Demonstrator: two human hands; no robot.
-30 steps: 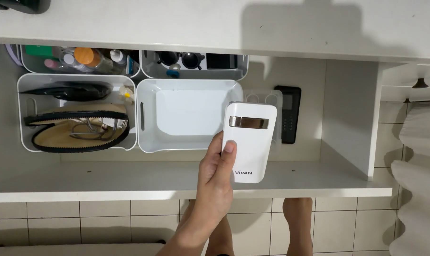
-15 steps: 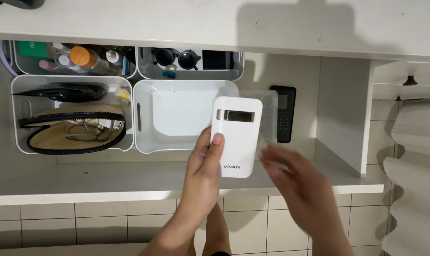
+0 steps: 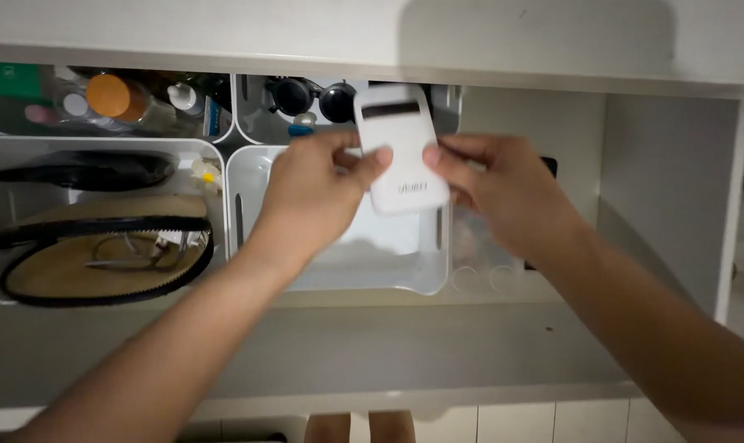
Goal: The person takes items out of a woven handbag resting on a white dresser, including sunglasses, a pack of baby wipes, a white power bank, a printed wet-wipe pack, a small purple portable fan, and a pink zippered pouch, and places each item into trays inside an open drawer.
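Above the empty white bin (image 3: 413, 267), left hand (image 3: 310, 193) and right hand (image 3: 503, 193) fingers grip a white rectangular power bank (image 3: 398, 148).

Dim, shadowed drawer; slight motion blur throughout.

Sunglasses (image 3: 313, 96) and orange-capped bottle (image 3: 109, 96) in back bins — open pouch (image 3: 101, 258) left.

Single head-worn camera, looking steeply down from above, close over an open white wooden drawer (image 3: 372, 344), both forearms reaching in from the bottom edge, tiled floor below
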